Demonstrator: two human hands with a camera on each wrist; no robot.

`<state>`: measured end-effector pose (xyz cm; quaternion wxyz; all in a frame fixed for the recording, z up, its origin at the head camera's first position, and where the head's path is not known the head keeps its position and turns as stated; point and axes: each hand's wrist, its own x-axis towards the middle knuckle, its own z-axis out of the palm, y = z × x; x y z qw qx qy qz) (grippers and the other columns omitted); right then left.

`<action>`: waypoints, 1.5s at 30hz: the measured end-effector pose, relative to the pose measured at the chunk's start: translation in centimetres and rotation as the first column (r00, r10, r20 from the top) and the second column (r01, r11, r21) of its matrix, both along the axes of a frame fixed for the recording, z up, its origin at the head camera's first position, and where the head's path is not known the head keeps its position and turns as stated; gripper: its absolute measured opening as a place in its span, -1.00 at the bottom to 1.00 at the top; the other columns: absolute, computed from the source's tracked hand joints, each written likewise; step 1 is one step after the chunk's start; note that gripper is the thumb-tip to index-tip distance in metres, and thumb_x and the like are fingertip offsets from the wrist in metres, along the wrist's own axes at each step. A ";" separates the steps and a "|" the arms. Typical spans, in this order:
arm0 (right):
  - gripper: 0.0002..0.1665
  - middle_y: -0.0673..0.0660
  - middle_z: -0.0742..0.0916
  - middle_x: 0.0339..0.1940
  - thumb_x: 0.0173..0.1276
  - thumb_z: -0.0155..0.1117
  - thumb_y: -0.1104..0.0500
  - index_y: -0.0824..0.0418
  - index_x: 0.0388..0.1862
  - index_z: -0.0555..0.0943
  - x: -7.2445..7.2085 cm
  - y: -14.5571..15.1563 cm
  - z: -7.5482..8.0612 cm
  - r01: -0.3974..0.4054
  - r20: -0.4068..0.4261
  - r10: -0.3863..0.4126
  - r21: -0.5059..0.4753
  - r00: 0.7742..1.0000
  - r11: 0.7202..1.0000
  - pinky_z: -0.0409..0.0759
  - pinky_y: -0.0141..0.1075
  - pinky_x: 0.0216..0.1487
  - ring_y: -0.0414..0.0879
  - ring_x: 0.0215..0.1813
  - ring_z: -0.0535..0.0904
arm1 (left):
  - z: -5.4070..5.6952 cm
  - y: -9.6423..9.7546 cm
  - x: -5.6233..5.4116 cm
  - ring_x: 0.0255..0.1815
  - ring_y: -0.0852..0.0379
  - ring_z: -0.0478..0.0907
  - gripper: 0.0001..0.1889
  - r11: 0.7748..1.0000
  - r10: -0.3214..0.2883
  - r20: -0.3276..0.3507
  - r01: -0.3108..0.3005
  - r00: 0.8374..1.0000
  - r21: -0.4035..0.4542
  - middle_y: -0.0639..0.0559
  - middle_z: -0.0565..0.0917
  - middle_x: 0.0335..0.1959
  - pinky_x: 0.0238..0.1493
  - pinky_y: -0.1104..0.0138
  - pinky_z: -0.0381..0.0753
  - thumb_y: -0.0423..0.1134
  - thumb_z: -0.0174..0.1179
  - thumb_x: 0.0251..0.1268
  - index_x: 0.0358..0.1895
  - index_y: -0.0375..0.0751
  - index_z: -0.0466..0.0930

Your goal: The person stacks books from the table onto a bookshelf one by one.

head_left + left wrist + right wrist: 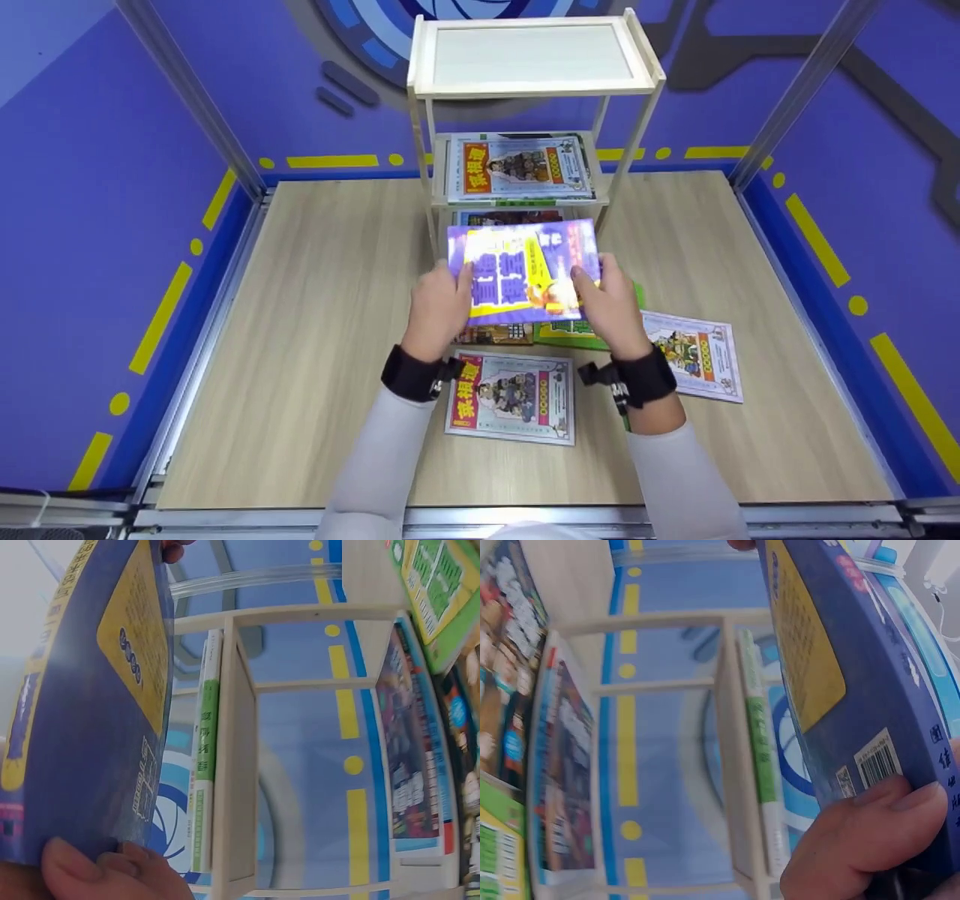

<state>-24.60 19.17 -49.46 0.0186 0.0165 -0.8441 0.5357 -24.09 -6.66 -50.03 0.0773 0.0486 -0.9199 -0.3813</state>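
A purple and yellow book [517, 270] is held up level in front of the wooden shelf rack [536, 91]. My left hand [439, 307] grips its left end, thumb on the cover; the fingers [112, 870] curl under it in the left wrist view. The other end is gripped by my right hand [611, 304], whose thumb lies on the cover. From below, the right wrist view shows the book's back with a barcode [877, 757]. Glare washes out part of the cover.
White comic books [521, 166] lie on the middle shelf, and another book [510, 217] on the lowest. On the table are a white book [514, 397] in front, another white book [697, 356] at right, and a green book [574, 335] partly hidden under the held one.
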 end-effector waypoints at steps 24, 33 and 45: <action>-0.47 0.41 0.70 -0.09 0.69 -0.05 0.05 0.50 0.27 0.46 -13.1 -2.6 7.4 0.266 -0.222 -0.213 0.246 0.951 0.932 0.69 0.07 0.01 0.28 -0.08 0.67 | 10.1 1.4 -12.8 -0.11 -0.11 0.77 -0.43 0.892 0.014 -0.096 -0.055 0.995 -0.448 -0.23 0.75 -0.08 -0.09 0.18 0.80 0.00 -0.24 0.79 0.29 -0.50 0.47; -0.59 0.41 0.69 -0.10 0.61 -0.09 0.08 0.40 0.04 0.54 -16.2 -2.7 9.6 0.269 -0.234 -0.192 0.363 0.953 0.892 0.61 0.10 0.09 0.31 -0.03 0.65 | 11.5 1.7 -14.6 -0.11 -0.15 0.78 -0.54 0.731 -0.115 -0.189 -0.045 0.975 -0.681 -0.21 0.79 -0.09 -0.17 0.06 0.80 -0.18 -0.17 0.73 -0.15 -0.34 0.73; -0.27 0.49 0.54 0.38 0.62 0.02 -0.06 0.42 0.53 0.34 -15.7 -3.0 8.5 0.248 -0.244 -0.175 0.314 0.954 0.916 0.48 0.07 0.47 0.34 0.39 0.53 | 10.7 1.8 -14.9 -0.05 -0.16 0.78 -0.52 0.723 -0.083 -0.217 -0.091 0.973 -0.685 -0.26 0.80 -0.09 -0.16 0.11 0.81 -0.12 -0.15 0.76 0.09 -0.45 0.69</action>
